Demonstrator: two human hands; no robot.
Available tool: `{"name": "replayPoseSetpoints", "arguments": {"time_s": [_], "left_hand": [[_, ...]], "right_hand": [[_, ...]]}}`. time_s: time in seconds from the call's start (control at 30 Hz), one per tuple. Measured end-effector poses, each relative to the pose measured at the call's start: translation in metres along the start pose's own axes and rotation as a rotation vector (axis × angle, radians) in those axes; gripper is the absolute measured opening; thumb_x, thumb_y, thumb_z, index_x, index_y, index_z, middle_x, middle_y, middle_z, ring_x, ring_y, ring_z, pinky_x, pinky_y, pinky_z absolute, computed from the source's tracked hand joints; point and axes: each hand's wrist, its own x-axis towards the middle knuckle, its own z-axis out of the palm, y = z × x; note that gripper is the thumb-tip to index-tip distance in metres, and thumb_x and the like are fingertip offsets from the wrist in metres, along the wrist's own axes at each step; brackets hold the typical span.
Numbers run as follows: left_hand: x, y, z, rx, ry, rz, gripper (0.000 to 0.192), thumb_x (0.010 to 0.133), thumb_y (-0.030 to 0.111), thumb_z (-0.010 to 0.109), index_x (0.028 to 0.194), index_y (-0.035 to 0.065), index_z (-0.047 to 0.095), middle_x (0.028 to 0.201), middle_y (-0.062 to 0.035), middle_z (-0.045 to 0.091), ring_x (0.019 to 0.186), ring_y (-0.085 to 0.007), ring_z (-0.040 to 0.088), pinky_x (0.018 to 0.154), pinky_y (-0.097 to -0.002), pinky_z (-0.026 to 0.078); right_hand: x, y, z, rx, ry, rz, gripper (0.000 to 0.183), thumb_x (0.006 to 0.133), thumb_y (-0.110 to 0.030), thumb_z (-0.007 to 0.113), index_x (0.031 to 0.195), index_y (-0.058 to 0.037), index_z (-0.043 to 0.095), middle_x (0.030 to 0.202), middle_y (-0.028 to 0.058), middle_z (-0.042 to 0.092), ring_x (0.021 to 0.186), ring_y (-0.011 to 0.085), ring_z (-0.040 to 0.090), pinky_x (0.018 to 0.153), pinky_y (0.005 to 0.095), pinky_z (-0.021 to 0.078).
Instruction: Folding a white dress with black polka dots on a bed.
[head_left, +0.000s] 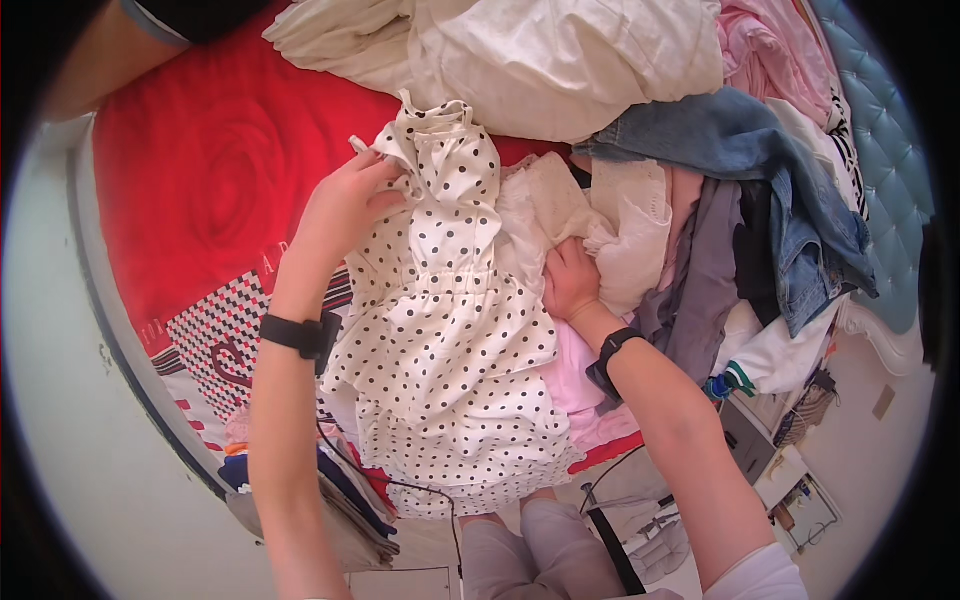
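Observation:
A white sleeveless dress with black polka dots (457, 315) lies spread out before me, straps at the far end and gathered at the waist. Its hem drapes over the bed's near edge. My left hand (349, 199) has its fingers on a fold of the dress at the left of the bodice, below a strap. To the right of the waist, my right hand (574, 279) rests with curled fingers against a white lace-trimmed garment (630, 217). Its fingertips are partly hidden, so its grip is unclear. Both wrists wear black bands.
Red patterned bedding (202, 165) covers the bed. A large cream cloth (555, 60) lies at the back. Blue jeans (712, 135) and a grey garment (697, 262) are heaped right, beside the tufted blue headboard (885, 150). Folded clothes (352, 495) are stacked lower left. Another person's arm (120, 67) enters upper left.

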Motion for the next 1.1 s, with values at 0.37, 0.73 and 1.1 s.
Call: {"name": "replayPoseSetpoints", "arguments": {"time_s": [0.37, 0.73, 1.1], "left_hand": [[0.012, -0.040, -0.043, -0.518, 0.388, -0.205, 0.016, 0.095, 0.011, 0.067, 0.105, -0.0014, 0.065, 0.097, -0.0022, 0.069, 0.088, -0.0048, 0.062, 0.075, -0.0210, 0.049], [-0.007, -0.094, -0.033, -0.185, 0.421, -0.807, 0.064, 0.087, 0.054, 0.069, 0.109, -0.0065, 0.066, 0.095, -0.0133, 0.070, 0.089, -0.0163, 0.066, 0.081, -0.0284, 0.051], [-0.020, -0.079, -0.008, 0.165, 0.902, -0.417, 0.055, 0.092, 0.045, 0.065, 0.114, -0.0054, 0.060, 0.090, -0.0131, 0.067, 0.079, -0.0218, 0.063, 0.074, -0.0363, 0.050]], "right_hand": [[-0.002, 0.005, -0.005, -0.010, -0.035, 0.025, 0.015, 0.071, -0.016, 0.061, 0.083, -0.0075, 0.058, 0.089, 0.0122, 0.052, 0.080, 0.0304, 0.058, 0.066, 0.0383, 0.0496], [-0.003, 0.003, -0.003, 0.023, -0.004, 0.012, 0.016, 0.070, -0.014, 0.062, 0.083, -0.0076, 0.057, 0.091, 0.0130, 0.052, 0.081, 0.0308, 0.058, 0.067, 0.0377, 0.0506], [-0.006, 0.005, 0.001, 0.023, -0.009, 0.023, 0.017, 0.070, -0.016, 0.062, 0.085, -0.0081, 0.057, 0.092, 0.0120, 0.053, 0.081, 0.0296, 0.059, 0.067, 0.0375, 0.0503]]}}
